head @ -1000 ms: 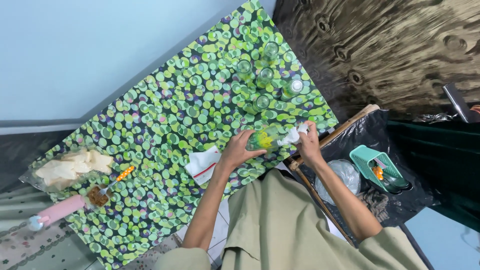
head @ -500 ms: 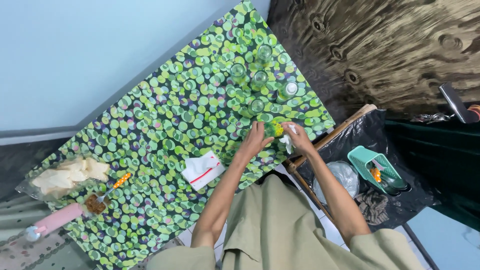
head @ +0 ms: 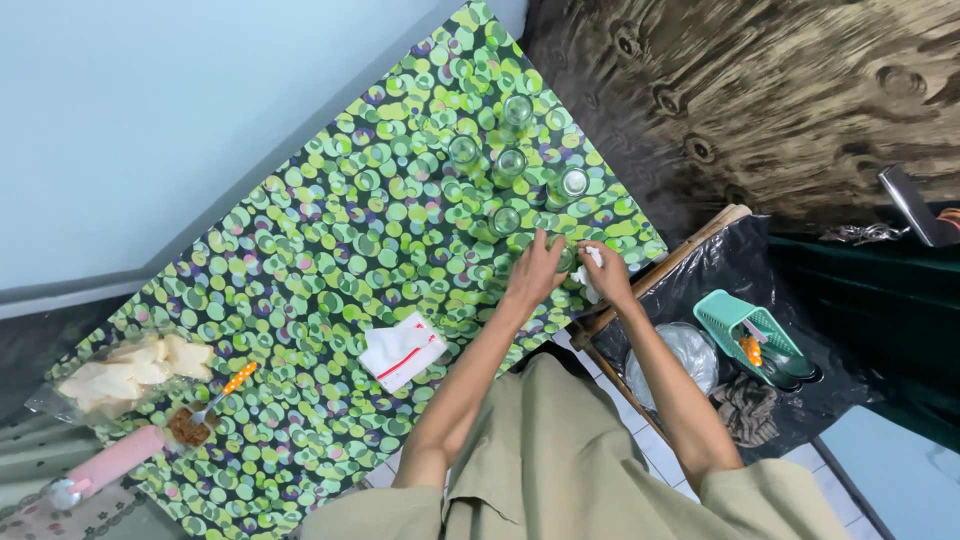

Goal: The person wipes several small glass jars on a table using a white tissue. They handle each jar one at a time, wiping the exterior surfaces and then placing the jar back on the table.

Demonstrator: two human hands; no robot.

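Left hand (head: 535, 268) grips a clear drinking glass (head: 562, 262), right hand (head: 603, 272) clutches a white tissue (head: 588, 283); five clear glasses (head: 508, 164) already stand together on the green-dotted worktop (head: 330, 260).

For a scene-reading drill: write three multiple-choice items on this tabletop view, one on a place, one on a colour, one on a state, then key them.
1. Where does the white packet with the red stripe lie?
A. on the tablecloth, left of the left hand
B. in the teal basket
C. among the glasses

2. What colour is the basket beside the table?
A. red
B. teal
C. yellow

3. How do the five empty glasses stand?
A. stacked
B. on their sides
C. upright, mouths up

Key: 1 A, the packet rests on the green tablecloth, left of the left hand. 2 B, the basket is teal plastic. 3 C, their round open rims face the camera. The right hand holds a white tissue.
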